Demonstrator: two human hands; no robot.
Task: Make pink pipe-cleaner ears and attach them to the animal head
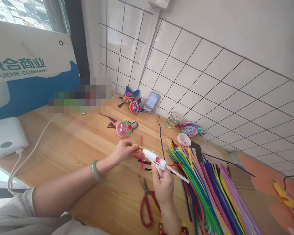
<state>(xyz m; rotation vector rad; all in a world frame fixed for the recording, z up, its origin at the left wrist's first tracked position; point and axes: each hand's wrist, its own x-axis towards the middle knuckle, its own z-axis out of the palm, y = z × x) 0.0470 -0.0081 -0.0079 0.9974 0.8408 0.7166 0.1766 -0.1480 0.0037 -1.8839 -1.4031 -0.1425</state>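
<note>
My right hand is wrapped round the handle of a white hot glue gun, and a clear glue stick pokes out of its back end. The nozzle points left toward my left hand, whose thumb and fingers are pinched on a short yellow pipe cleaner. Part of that piece is hidden by the fingers. Below the gun, red-handled scissors lie beside my right wrist. A clear and pink ball ornament with a purple tassel rests beyond my left hand.
Many coloured pipe cleaners lie in a bundle at right. Along the tiled wall stand finished ornaments, a phone, a glass jar and a striped piece. A black cable crosses the table. A white box sits far left.
</note>
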